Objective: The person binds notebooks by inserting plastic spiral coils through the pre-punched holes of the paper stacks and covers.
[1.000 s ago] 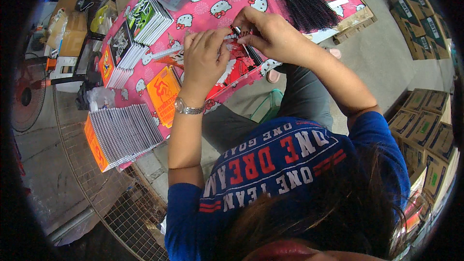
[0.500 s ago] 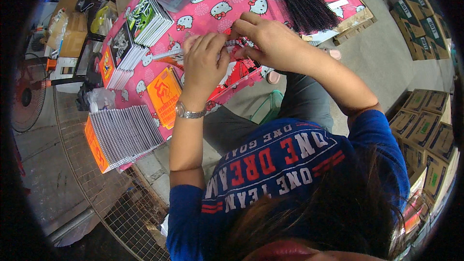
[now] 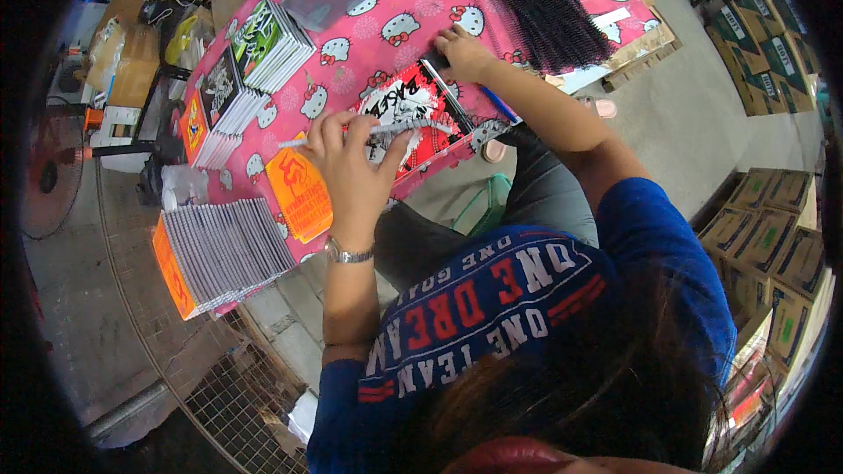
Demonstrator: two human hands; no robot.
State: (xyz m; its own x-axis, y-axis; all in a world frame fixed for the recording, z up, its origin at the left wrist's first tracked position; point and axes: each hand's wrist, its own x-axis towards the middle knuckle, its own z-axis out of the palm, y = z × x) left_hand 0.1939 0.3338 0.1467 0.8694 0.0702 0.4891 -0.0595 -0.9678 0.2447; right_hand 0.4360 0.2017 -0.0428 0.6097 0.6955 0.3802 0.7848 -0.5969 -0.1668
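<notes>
My left hand (image 3: 353, 167), with a metal watch at the wrist, is closed on a thin spiral notebook (image 3: 417, 128) seen nearly edge-on, fingers on its far side and thumb nearer me. Beneath it lies a red, white and black notebook cover (image 3: 413, 96) on the table. My right hand (image 3: 464, 54) rests beyond that cover's far right corner, fingers curled down beside a small dark object (image 3: 435, 61); what they grip is hidden. A blue stick-like thing (image 3: 499, 105) lies by my right forearm. Orange notebooks (image 3: 300, 193) sit left of my left hand.
Black plastic spiral coils (image 3: 553, 26) lie in a heap at the far right. Stacked notebooks line the left side: green (image 3: 268, 44), black (image 3: 224, 92) and a grey-edged pile (image 3: 228, 241). A pink patterned cloth (image 3: 378, 53) covers the table. Cartons (image 3: 764, 228) stand right; a fan (image 3: 57, 162) left.
My hands, close together over the notebook before, have parted. My right hand has moved away to the far side of the cover, and the left has lowered slightly toward me, uncovering the red cover.
</notes>
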